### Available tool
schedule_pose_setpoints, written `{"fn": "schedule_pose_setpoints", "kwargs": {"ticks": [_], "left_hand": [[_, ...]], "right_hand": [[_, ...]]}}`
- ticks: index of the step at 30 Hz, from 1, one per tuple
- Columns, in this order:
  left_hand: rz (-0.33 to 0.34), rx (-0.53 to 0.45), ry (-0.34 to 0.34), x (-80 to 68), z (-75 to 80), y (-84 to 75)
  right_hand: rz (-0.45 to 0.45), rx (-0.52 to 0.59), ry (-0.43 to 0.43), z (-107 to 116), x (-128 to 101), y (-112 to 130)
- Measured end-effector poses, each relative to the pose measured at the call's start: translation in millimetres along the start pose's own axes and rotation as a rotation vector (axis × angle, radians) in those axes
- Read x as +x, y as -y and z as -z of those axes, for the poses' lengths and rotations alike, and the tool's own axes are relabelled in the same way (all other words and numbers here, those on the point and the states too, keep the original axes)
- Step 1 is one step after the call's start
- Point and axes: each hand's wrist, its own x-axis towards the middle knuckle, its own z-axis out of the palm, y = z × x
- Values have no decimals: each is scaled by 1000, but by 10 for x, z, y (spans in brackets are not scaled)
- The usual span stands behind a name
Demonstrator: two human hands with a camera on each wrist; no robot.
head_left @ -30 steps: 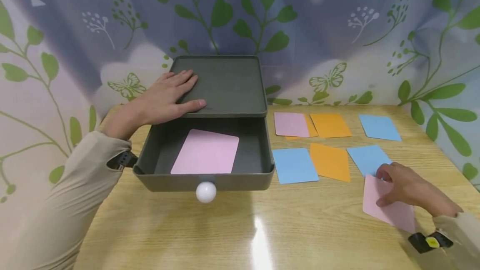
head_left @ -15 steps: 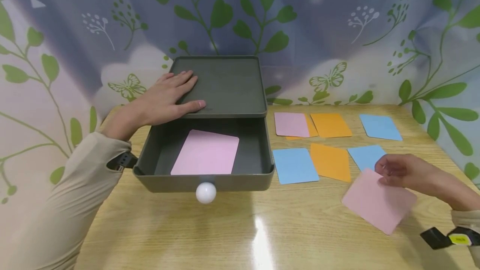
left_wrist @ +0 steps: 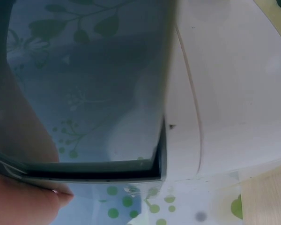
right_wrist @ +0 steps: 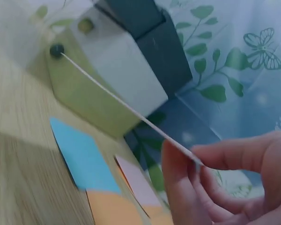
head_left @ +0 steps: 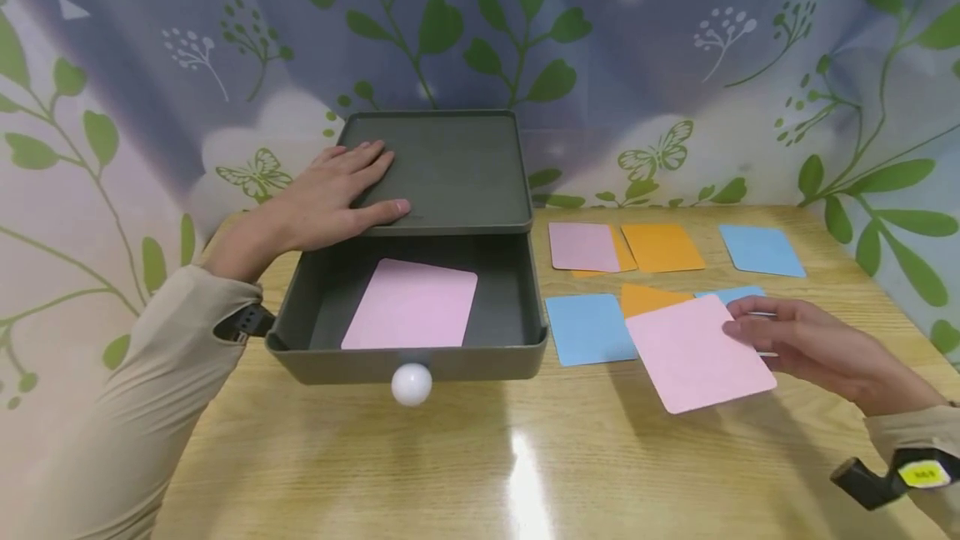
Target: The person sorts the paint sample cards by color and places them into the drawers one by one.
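The pink card [head_left: 697, 357] is up in the air over the table [head_left: 360, 473], just L of the R hand [head_left: 825, 352]. The open gray drawer [head_left: 487, 365] is further L, so the card is b/w hand & drawer. The R hand pinches the card by its R edge, b/w thumb & fingers; the R wrist view shows the card edge-on, as a thin line. It looks abt as wide as it is long, so there's no long side to go by. The R hand is the near one, b/c it has the card. The L hand [head_left: 330, 194] lies on the gray box top [head_left: 457, 165], fingers straight, w/ no card in it. A 2nd pink card [head_left: 412, 307] lies in the drawer. Vs. 0.5 sec ago, the held card went L & up, and it turned. Now it hides part of an orange card [head_left: 647, 296] & most of a blue card [head_left: 738, 293]. 1 sec ago it was low, by the table. The L hand, box top & drawer look the same as then.
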Motion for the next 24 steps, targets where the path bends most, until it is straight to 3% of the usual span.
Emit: {"fn": "schedule_pose_setpoints", "kwargs": {"ticks": [5,11,17,24], "left_hand": [[2,-8,-5,-11,-1,5],[2,-13,-14,-16,-5,16],[6,-9,-13,-10,-8,25],[4,-5,-7,7,-4,13]], "right_hand": [[14,165,-22,-163,31,66],[6,169,-50,-454,77,225],[56,181,-34,-626,96,299],[66,205,-138,-717,95,291]]}}
